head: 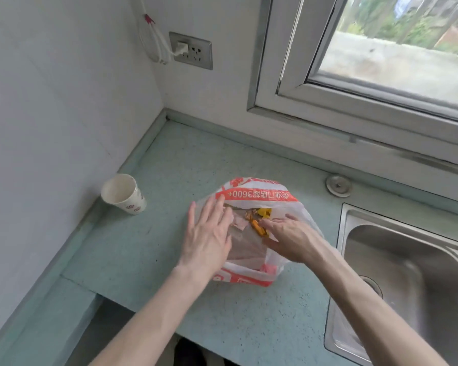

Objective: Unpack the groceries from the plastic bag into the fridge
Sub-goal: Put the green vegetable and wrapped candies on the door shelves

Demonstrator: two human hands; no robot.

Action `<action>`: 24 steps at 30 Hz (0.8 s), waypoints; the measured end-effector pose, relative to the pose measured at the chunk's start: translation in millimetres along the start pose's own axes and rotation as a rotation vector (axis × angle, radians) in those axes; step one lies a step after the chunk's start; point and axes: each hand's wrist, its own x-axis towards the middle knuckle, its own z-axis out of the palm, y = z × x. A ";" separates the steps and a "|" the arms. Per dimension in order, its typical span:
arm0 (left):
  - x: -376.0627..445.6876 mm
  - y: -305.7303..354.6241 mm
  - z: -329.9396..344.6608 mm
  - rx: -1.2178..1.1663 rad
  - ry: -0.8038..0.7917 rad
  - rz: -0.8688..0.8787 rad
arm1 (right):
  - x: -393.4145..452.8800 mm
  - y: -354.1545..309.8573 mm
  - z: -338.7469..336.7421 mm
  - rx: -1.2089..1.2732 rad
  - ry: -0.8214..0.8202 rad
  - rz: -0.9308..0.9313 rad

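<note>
The plastic bag (254, 192) bears an upside-down white "3600+" on its red band.

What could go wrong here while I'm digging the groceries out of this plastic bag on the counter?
The plastic bag is thin and slumped, with your left hand only laid flat on it, so it may slide or drag when your right hand pulls the orange packet out. The steel sink is right beside the bag, so loose items could tumble into it. The paper cup by the wall looks easy to knock over.
</note>
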 end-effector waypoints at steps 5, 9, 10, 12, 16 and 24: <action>18.3 -17.5 4.5 0.159 -0.027 -0.067 | -3.2 26.4 -13.2 -0.211 -0.094 0.139; 28.1 -31.7 -1.9 0.081 0.070 -0.138 | -7.9 42.3 -23.9 -0.231 -0.027 0.200; 32.2 -35.3 -4.7 0.026 0.098 -0.178 | -8.9 45.3 -27.9 -0.172 -0.005 0.208; 38.7 -40.6 -7.0 -0.091 0.150 -0.250 | -10.2 47.6 -35.7 0.026 0.082 0.181; 36.4 -26.4 -3.6 -0.176 0.406 -0.129 | 2.0 39.1 -40.0 0.290 0.280 0.036; 40.4 -17.2 11.5 -0.240 0.362 0.447 | 43.7 63.5 -29.8 0.351 0.276 0.127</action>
